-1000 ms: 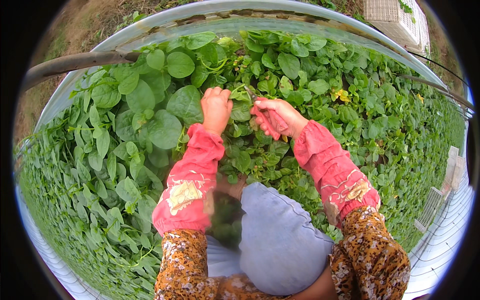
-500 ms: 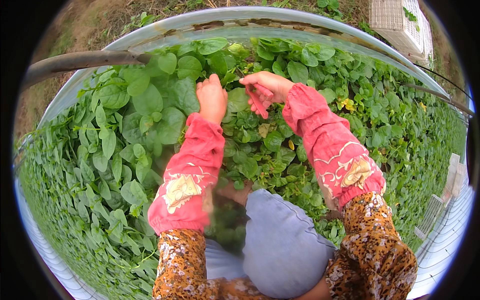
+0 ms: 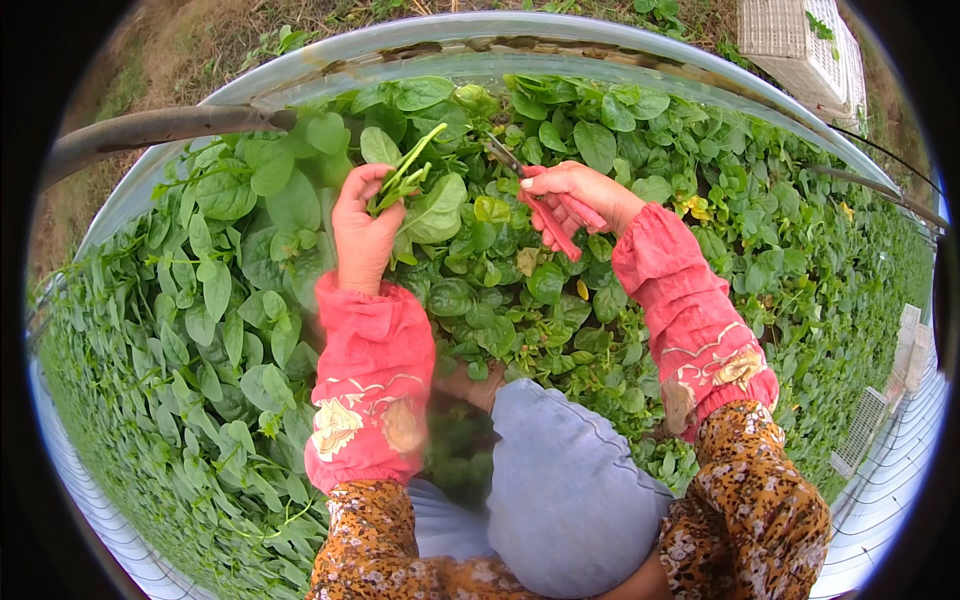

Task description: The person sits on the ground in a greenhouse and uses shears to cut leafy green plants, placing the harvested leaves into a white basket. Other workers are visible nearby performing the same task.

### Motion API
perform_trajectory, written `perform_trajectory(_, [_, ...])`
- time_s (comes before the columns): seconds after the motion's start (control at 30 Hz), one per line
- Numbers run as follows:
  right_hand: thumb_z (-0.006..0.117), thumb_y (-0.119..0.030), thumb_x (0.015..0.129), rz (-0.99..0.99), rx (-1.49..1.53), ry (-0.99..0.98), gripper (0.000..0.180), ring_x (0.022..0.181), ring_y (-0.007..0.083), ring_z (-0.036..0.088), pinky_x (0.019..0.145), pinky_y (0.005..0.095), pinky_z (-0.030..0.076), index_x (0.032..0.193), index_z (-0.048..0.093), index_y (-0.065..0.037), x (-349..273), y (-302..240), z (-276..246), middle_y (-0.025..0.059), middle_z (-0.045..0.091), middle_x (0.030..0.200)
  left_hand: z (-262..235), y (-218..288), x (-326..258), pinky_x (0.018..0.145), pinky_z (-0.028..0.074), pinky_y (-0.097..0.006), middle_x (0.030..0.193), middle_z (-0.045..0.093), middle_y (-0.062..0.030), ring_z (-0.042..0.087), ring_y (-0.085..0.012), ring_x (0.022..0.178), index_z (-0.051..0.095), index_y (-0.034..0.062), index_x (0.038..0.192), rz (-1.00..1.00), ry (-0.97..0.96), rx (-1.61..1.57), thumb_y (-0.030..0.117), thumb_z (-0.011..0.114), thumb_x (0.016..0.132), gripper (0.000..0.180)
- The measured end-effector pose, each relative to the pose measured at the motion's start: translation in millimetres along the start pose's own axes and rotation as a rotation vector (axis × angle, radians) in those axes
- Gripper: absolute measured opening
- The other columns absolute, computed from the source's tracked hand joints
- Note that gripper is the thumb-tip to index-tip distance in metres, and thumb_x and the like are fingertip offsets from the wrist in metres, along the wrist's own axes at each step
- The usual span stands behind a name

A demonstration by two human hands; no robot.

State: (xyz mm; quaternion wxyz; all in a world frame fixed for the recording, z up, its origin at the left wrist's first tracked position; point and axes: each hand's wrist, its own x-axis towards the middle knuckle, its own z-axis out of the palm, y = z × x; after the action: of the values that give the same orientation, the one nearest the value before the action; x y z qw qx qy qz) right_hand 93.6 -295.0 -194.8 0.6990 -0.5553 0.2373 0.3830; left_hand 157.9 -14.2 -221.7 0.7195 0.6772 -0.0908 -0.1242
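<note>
A bunch of cut green stems (image 3: 405,180) is being gripped in the left hand (image 3: 362,232), fingers clamped tight around the stalks, with a big leaf (image 3: 437,208) hanging off to the side. Compared with half a second back, that hand is being held higher and turned more, so the stems are now sticking up in plain view instead of being buried in the foliage. Red-handled snips (image 3: 545,205) are being held in the right hand (image 3: 580,192), fingers wrapped shut around the handles, the dark blades pointing up and left toward the bunch. Whether the blades are being closed can't be told. The two hands are being kept apart, with a patch of leaves between them, a bit wider than in the earlier frame.

Everything is being done over a dense bed of leafy greens (image 3: 230,330), which is being bordered by a pale curved edge (image 3: 560,40) at the top. A dark pipe (image 3: 160,128) is being seen across the upper left, and a white crate (image 3: 790,40) is sitting outside the bed at the upper right. Pink sleeve covers (image 3: 372,380) are being worn on both forearms.
</note>
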Motion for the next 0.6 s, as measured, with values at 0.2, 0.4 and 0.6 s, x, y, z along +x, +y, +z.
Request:
perform_trajectory(0.2, [0.059, -0.039, 0.086, 0.097, -0.146, -0.014, 0.044, 0.059, 0.0286, 0.067, 0.051, 0.0379, 0.056, 0.093, 0.057, 0.005, 27, -14, 13, 0.0174, 0.063, 0.075, 34, -3, 28, 0.082, 0.049, -0.044, 0.100, 0.063, -0.0291, 0.062, -0.0405, 0.096, 0.028, 0.0003, 0.144, -0.236, -0.481, 0.947, -0.002, 0.057, 0.070, 0.080])
perform_trajectory(0.4, [0.057, -0.036, 0.088, 0.153, -0.247, -0.064, 0.042, 0.059, 0.0292, 0.067, 0.050, 0.0375, 0.055, 0.082, 0.058, 0.005, 21, -23, 15, 0.0172, 0.062, 0.071, 28, -33, 63, 0.084, 0.049, -0.044, 0.100, 0.063, -0.0284, 0.062, -0.0401, 0.098, 0.051, -0.0035, 0.120, -0.331, -0.438, 1.216, 0.000, 0.058, 0.072, 0.048])
perform_trajectory(0.6, [0.055, -0.032, 0.090, 0.140, -0.206, -0.010, 0.049, 0.052, 0.0248, 0.061, 0.048, 0.0365, 0.052, 0.053, 0.054, 0.000, 52, -11, 25, 0.0110, 0.050, 0.046, 31, -37, 48, 0.078, 0.050, -0.040, 0.093, 0.066, -0.0225, 0.064, -0.0373, 0.090, 0.061, -0.0019, 0.103, -0.267, -0.320, 1.058, 0.008, 0.078, 0.065, 0.042])
